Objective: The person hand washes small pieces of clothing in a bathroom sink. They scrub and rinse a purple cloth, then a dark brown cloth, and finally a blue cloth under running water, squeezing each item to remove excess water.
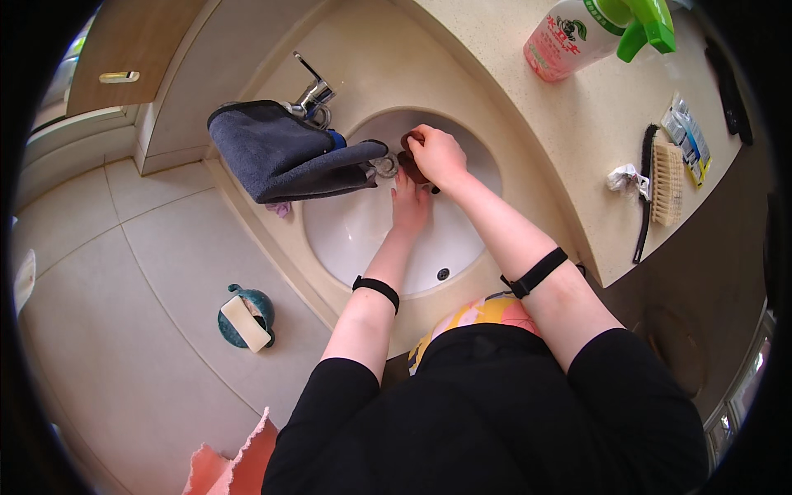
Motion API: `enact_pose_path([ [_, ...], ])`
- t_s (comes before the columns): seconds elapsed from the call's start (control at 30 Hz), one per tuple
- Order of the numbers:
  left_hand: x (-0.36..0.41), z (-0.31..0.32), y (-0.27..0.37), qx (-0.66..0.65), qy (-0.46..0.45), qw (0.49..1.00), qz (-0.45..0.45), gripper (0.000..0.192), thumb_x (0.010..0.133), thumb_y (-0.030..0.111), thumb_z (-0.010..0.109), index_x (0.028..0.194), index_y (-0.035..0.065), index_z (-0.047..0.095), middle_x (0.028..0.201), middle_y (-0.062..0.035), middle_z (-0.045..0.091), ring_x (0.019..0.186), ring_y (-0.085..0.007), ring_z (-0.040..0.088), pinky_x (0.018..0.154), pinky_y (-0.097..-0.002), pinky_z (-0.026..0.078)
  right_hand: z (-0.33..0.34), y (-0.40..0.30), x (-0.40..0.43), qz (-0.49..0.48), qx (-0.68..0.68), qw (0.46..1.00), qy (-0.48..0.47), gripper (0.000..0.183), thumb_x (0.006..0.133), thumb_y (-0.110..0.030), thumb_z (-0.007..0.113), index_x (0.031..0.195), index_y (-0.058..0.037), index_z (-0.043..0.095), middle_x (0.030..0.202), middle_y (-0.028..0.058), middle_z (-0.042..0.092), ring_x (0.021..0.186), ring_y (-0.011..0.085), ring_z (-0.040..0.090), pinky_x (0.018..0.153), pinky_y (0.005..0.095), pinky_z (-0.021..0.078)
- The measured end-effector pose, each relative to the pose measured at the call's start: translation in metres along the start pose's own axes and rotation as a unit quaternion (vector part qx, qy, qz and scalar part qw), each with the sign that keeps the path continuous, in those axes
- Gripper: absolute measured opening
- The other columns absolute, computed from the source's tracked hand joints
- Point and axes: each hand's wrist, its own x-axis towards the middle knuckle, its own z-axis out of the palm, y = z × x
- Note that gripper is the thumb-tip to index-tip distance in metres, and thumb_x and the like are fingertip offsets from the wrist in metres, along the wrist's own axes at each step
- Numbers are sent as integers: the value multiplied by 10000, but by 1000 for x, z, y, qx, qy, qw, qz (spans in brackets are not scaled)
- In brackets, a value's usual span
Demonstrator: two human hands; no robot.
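Observation:
My right hand [438,154] is over the far side of the white oval sink basin [346,247], its fingers pinched on a dark brown piece that looks like cloth [409,166]. Below it in the basin is my left hand [409,204], fingers pointing toward the round metal drain [386,164]. Its fingertips meet the lower edge of the brown piece, and whether they grip it is hidden. A dark grey cloth with black edging [278,151] hangs over the faucet side and partly covers the basin's left rim. Behind it stands a chrome faucet [314,96] with its lever raised.
On the right counter [526,37] are a spray bottle with a green trigger [575,37], a pale-bristled brush [667,185], a crumpled wrapper [626,179] and a packet [688,139]. A bar of soap [245,323] rests on a green dish [263,303] at left.

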Motion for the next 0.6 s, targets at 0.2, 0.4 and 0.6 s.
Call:
enact_pose_path([
  [0.2,-9,-5,6,-12,180,973,-142,528,895,215,510,1381,57,380,1433,-195,346,1306,-389,330,1070,-492,278,-10,-6,-5,2,-10,999,34,245,871,-265,543,1047,-141,660,986,61,691,937,269,643,803,381,504],
  [0.4,-28,-18,-6,137,-41,988,60,544,922,261,480,1405,49,350,1491,-117,286,1389,-288,239,1126,-450,210,-24,-20,-8,-57,8,996,68,230,867,-263,551,1030,-146,665,970,55,693,918,263,649,784,381,509],
  [0.6,-17,-33,-19,235,47,965,-108,580,920,305,491,1425,73,327,1482,-118,311,1395,-305,224,1114,-480,213,-17,-17,-5,-57,-44,997,37,208,865,-249,549,1002,-143,664,936,77,690,898,282,652,771,407,517],
])
